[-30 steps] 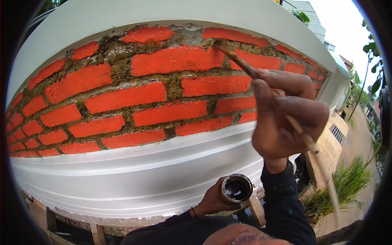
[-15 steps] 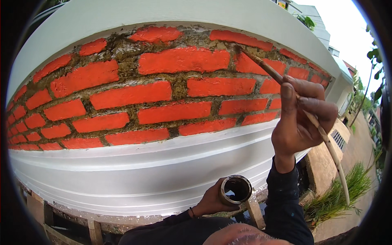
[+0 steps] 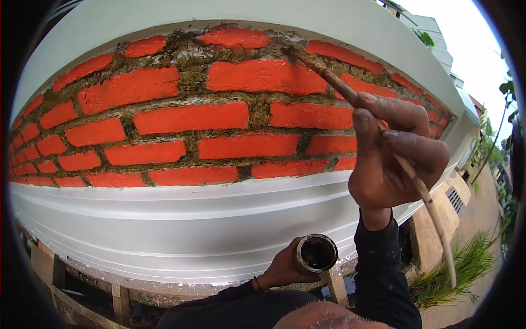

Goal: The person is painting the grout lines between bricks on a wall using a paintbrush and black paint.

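From the left, a red brick wall [image 3: 129, 90] runs between a white upper band [image 3: 230, 13] and white moulded base [image 3: 164, 225]. Low centre, the left hand [image 3: 284, 268] grips a round can [image 3: 314, 271], apart from the right sleeve [image 3: 382, 268]. The brush [image 3: 331, 79] touches upper mortar [image 3: 276, 49]; the right hand [image 3: 397, 148] pinches its handle, before grass [image 3: 460, 268] and path [image 3: 487, 203].

Bricks [image 3: 248, 146] show bright orange-red in staggered courses | mortar joints [image 3: 259, 114] run mottled brown and grey | upper wall band [image 3: 181, 13] is plain off-white | base moulding [image 3: 186, 233] is white, ridge-striped | paintbrush [image 3: 333, 81] has blackish bristles, dark-stained cream handle | round pot [image 3: 316, 255] is blackish inside | right sleeve [image 3: 382, 274] is black
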{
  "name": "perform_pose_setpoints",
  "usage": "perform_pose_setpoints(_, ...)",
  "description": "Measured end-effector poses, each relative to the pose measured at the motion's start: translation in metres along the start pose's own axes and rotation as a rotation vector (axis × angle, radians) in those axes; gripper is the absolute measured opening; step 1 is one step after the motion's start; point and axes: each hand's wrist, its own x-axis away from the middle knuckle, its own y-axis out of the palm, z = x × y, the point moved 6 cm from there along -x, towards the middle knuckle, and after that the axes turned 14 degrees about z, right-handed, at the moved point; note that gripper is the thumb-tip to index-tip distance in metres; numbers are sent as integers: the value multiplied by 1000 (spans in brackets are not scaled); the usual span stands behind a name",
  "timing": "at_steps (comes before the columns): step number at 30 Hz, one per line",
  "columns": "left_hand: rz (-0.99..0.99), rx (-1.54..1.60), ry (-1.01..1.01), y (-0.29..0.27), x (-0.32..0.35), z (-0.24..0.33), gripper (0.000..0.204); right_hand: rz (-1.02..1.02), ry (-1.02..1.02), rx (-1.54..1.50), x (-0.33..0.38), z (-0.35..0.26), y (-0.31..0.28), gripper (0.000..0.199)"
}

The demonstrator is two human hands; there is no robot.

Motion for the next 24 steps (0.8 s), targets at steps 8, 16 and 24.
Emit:
perform_pose_setpoints(8, 22, -27, 17, -1, -10, 10, 110, 61, 550, 94, 17, -8, -81, 30)
perform_pose_setpoints(16, 6, 72, 113, 0, -30, 17, 108, -149, 1212, 207, 83, -46, -144, 25)
perform_pose_setpoints(24, -46, 22, 121, 14, -28, 15, 107, -465, 1352, 240, 127, -54, -145, 26)
